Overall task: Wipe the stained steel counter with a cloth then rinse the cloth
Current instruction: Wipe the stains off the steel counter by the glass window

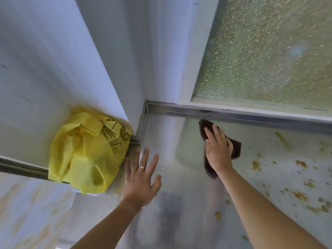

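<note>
Just right of the yellow bag (84, 151), its contents hidden, the left hand (139, 178) lies spread flat on the counter (179, 203), and farther right the right hand (218, 150) presses the brown cloth (236, 147) down with straight fingers.

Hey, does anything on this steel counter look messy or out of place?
Yes. Orange-brown stains and crumbs are splattered over the right side of the counter, beyond the dark cloth under the right hand. A crumpled yellow bag sits wedged against the wall on the left.
</note>
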The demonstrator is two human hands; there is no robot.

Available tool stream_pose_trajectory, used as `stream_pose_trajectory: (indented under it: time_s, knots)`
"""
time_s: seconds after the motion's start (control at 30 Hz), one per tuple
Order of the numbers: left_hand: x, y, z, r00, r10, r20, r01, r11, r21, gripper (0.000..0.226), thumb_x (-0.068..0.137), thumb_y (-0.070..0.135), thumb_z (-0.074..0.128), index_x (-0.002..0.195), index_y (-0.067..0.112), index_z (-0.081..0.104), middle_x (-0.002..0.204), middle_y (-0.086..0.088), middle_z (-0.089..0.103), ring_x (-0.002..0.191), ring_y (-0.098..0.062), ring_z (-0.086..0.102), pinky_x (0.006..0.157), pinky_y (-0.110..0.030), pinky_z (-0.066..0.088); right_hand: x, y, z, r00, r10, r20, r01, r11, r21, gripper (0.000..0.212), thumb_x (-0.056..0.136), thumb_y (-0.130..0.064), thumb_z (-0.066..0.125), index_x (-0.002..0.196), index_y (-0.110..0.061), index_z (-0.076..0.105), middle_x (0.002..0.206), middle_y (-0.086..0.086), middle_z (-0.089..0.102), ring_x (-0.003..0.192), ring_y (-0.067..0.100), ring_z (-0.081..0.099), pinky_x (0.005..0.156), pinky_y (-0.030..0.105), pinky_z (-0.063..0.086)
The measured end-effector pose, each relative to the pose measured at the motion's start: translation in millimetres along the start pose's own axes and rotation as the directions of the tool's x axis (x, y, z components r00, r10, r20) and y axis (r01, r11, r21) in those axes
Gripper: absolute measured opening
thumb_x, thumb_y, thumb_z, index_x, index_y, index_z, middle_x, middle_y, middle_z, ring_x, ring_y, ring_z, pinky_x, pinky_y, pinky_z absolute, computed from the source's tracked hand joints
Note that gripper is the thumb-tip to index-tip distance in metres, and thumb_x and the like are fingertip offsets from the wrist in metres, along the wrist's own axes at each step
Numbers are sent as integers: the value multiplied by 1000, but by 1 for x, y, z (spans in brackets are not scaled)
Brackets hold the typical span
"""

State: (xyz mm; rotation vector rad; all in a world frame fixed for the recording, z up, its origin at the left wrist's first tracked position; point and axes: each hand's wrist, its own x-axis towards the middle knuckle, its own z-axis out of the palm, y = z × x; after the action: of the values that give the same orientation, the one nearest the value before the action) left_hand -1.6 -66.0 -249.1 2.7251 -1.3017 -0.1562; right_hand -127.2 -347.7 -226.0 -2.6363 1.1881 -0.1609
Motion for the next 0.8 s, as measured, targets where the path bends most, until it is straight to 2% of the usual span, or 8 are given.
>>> stream_pose_trajectory:
  time_s: [0.07,0.17,0.27,0.33,0.4,0.5,0.67,0.8]
  knots:
    - [0,0,0,1000,3,-10,-3,1000,-8,76,94,58,41,162,37,14,172,-1,5,159,-31,-1,124,-62,4,7,20,-16,993,119,-21,-118,992,44,46,107,-21,40,152,-20,45,166,8,30,156,28,22,112,55,33]
    - [-2,6,-10,1000,-23,-4,23,999,-45,71,94,51,44,160,35,23,171,-2,14,159,-29,1,126,-59,1,-14,16,-41,979,183,-94,-170,976,134,40,104,-8,48,143,-7,56,155,17,47,138,41,46,108,54,42]
    - [-7,15,-24,998,-33,-56,30,998,-56,60,95,36,45,153,22,44,163,-9,36,155,-32,24,124,-61,15,-83,-29,-52,979,-5,-206,39,986,159,40,97,-4,58,137,-8,62,150,14,53,132,38,54,105,51,48]
    - [-16,20,-29,994,-17,-111,11,999,-53,55,94,31,45,146,14,53,155,-12,47,150,-32,35,120,-61,26,-152,-62,-37,965,-219,-145,230,971,65,49,90,-6,64,138,-18,61,154,8,50,139,31,51,97,47,50]
    - [-29,30,-28,994,-13,-109,8,999,-49,54,95,31,44,145,13,53,154,-14,48,150,-33,34,118,-60,28,-214,-79,-12,946,-324,-21,325,942,81,53,88,-14,63,141,-25,58,159,3,45,145,26,46,98,45,50]
    - [-39,57,-23,996,-73,-52,69,995,-77,56,99,35,31,150,17,47,160,-14,40,155,-31,24,120,-61,24,-247,-69,8,926,-376,41,368,921,123,58,97,-28,55,153,-29,44,168,-2,28,155,19,28,115,46,35]
    - [-34,100,-5,976,-217,6,217,975,-57,63,99,41,23,160,24,24,170,-10,16,159,-24,-2,126,-59,-3,-188,-1,7,967,-253,-6,253,967,18,52,107,-30,38,159,-28,33,171,-2,18,159,20,13,122,49,27]
    - [-32,101,-2,972,-235,-28,233,969,-78,64,97,44,28,158,24,28,169,-11,19,159,-23,-3,126,-60,2,-123,74,-11,993,-94,-69,92,995,-39,48,108,-31,33,156,-28,39,169,0,26,157,22,22,121,51,29]
